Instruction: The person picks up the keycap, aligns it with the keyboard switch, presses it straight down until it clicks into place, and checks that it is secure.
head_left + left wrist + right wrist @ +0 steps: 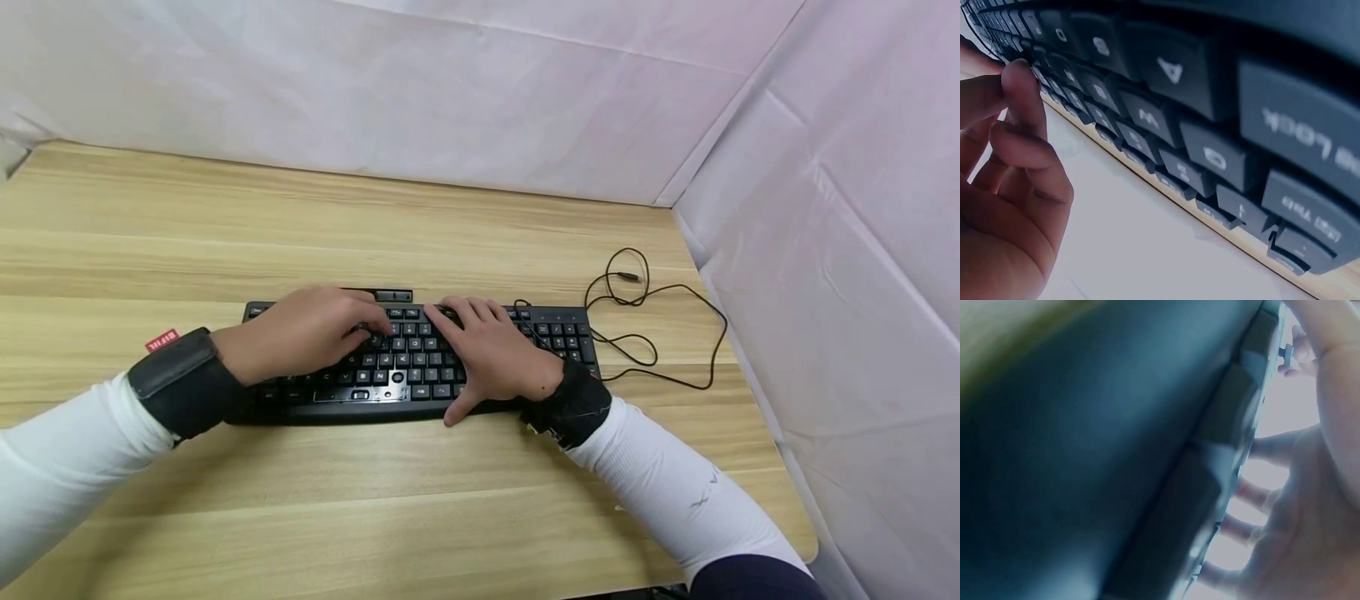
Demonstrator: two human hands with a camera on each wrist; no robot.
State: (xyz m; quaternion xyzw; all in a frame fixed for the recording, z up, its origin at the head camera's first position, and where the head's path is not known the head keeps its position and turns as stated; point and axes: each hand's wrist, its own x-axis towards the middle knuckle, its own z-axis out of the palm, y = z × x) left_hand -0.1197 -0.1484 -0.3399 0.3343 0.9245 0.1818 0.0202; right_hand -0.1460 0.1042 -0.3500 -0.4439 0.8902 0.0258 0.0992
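A black keyboard (420, 408) lies flat on the table. My left hand (307, 329) is over its left half, thumb and fingers bent together, pinching a small black keycap (1286, 355) just above the keys. Below the letter rows, the space bar slot (337, 396) lies bare, and a round key seat (397, 377) beside the N key has no cap. My right hand (498, 354) rests spread over the keyboard's right-middle part, fingertips by the back rows and thumb at the front edge. Its palm hides the keys beneath.
A loose black bar (393, 295), shaped like a space bar, lies against the keyboard's back edge. The keyboard's thin cable (678, 383) loops over the table (420, 508) on the right. White cloth walls (450, 100) stand behind and to the right.
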